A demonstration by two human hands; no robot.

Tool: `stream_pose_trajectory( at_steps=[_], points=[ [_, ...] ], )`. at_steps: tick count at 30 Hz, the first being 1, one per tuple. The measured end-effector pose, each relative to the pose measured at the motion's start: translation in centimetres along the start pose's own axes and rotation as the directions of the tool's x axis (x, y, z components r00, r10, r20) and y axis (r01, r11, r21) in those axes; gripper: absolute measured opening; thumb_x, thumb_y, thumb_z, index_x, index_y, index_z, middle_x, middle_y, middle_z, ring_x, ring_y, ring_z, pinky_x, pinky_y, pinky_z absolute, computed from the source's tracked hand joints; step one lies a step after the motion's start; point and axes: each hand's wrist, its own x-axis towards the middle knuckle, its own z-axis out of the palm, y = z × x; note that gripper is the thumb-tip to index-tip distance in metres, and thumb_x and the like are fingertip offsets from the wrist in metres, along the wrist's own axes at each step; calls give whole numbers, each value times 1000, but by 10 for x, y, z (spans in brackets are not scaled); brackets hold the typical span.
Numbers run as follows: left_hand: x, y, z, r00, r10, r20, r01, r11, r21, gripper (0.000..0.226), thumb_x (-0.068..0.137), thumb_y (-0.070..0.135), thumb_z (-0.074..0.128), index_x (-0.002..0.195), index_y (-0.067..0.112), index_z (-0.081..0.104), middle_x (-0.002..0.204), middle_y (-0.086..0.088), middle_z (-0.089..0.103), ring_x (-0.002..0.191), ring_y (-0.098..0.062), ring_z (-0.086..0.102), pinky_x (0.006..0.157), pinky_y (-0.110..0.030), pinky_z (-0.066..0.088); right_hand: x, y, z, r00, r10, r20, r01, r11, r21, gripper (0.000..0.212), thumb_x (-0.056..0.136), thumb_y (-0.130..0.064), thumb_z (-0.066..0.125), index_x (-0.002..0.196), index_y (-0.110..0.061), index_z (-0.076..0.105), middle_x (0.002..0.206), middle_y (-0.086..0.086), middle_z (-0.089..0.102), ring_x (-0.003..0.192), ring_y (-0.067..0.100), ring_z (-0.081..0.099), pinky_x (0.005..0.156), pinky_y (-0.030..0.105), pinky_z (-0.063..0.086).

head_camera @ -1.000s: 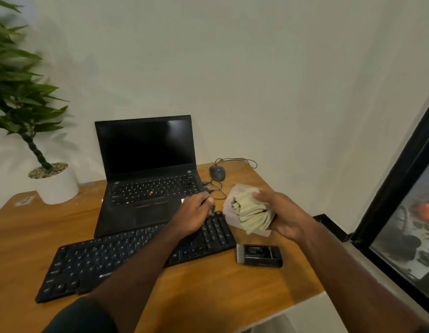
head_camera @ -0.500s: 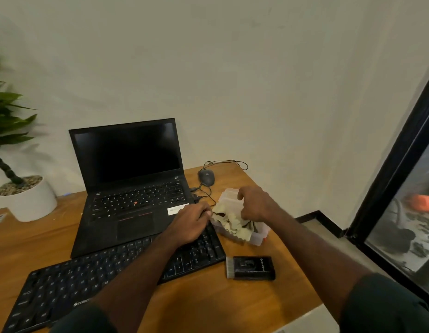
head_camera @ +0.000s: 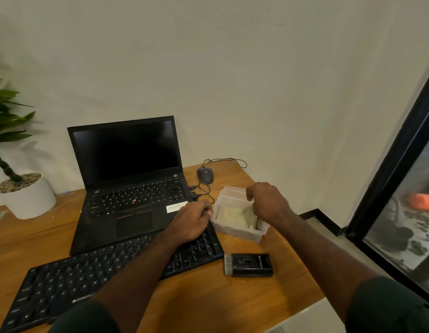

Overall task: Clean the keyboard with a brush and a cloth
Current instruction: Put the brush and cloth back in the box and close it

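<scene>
Pale-green cloth (head_camera: 235, 216), in my right hand (head_camera: 268, 203) a second ago, now lies in the plastic tub (head_camera: 237, 233) near the desk's (head_camera: 208, 304) right edge. My right fingers hover half-curled, holding nothing; my left hand (head_camera: 192, 222) rests curled on the keyboard (head_camera: 88, 275), grip unclear, so wiping seems finished.

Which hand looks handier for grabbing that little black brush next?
Probably the right hand: it hovers over the plastic box, just beyond the brush. The left hand rests on the keyboard.

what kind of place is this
Most likely a small home or office desk corner: a wooden desk set against a plain wall holds an open laptop, a separate keyboard and a wired mouse, with a potted plant beside them.
</scene>
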Motion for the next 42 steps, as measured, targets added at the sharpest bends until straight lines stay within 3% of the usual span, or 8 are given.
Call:
stream_pose_trajectory(
  at_steps=[5, 9, 16, 19, 25, 34, 39, 42],
  points=[
    [2, 4, 3, 1000, 10, 12, -10, 1000, 1, 15, 94, 17, 48, 90, 23, 60, 87, 5, 64, 81, -16, 58, 73, -41, 50, -4, -12, 10, 969, -96, 229, 132, 981, -144, 21, 95, -16, 62, 114, -18, 70, 121, 7, 62, 106, 24, 62, 96, 35, 53],
    [0, 7, 3, 999, 41, 8, -41, 999, 31, 14, 94, 17, 48, 88, 24, 59, 86, 6, 63, 79, -14, 57, 70, -38, 49, -8, -9, 7, 966, -128, 224, 174, 964, -199, 23, 97, -20, 60, 119, -20, 66, 124, 6, 62, 114, 23, 57, 105, 40, 39],
    [-9, 10, 3, 997, 66, -43, -63, 997, 48, 10, 95, 23, 58, 86, 23, 61, 79, 7, 61, 73, -9, 55, 61, -30, 43, -46, 10, 0, 981, -193, 1, 186, 946, 264, 15, 88, -16, 72, 100, -23, 77, 108, -2, 73, 102, 14, 65, 91, 29, 57],
    [-13, 12, 6, 997, 72, -26, -69, 995, 73, 12, 95, 24, 58, 84, 25, 60, 78, 9, 61, 74, -9, 55, 62, -32, 46, -80, 10, -6, 964, -259, 50, 224, 902, 368, 17, 88, -26, 74, 105, -24, 74, 106, -7, 68, 97, 6, 60, 82, 22, 54],
    [-22, 12, 4, 998, 57, -23, -55, 995, 81, 11, 94, 23, 58, 83, 23, 60, 78, 7, 61, 73, -12, 56, 64, -38, 49, -113, 6, 11, 898, -311, 312, 308, 950, 60, 55, 82, -62, 68, 129, -36, 56, 136, -5, 55, 125, 18, 47, 99, 34, 46],
    [-27, 13, -4, 999, 49, -21, -47, 996, 74, 13, 95, 23, 57, 82, 25, 57, 76, 6, 60, 73, -14, 54, 64, -39, 47, -114, -9, 17, 897, -281, 342, 300, 954, -4, 60, 88, -53, 67, 140, -29, 49, 142, 3, 53, 129, 22, 46, 104, 37, 40],
    [-25, 14, -4, 999, 37, -38, -34, 996, 78, 15, 96, 24, 57, 82, 25, 57, 77, 5, 60, 73, -13, 54, 64, -38, 46, -108, -2, 11, 962, -213, 174, 140, 923, 358, 61, 82, -46, 77, 134, -25, 52, 127, -3, 55, 114, 13, 55, 100, 36, 53],
    [-19, 14, -5, 998, 45, -41, -42, 996, 80, 15, 96, 25, 56, 82, 22, 59, 76, 5, 60, 72, -12, 55, 65, -39, 47, -102, -3, -5, 989, -97, 110, -16, 672, 740, 50, 85, -36, 78, 127, -29, 52, 113, -2, 65, 88, 19, 71, 64, 33, 59]
  ],
)
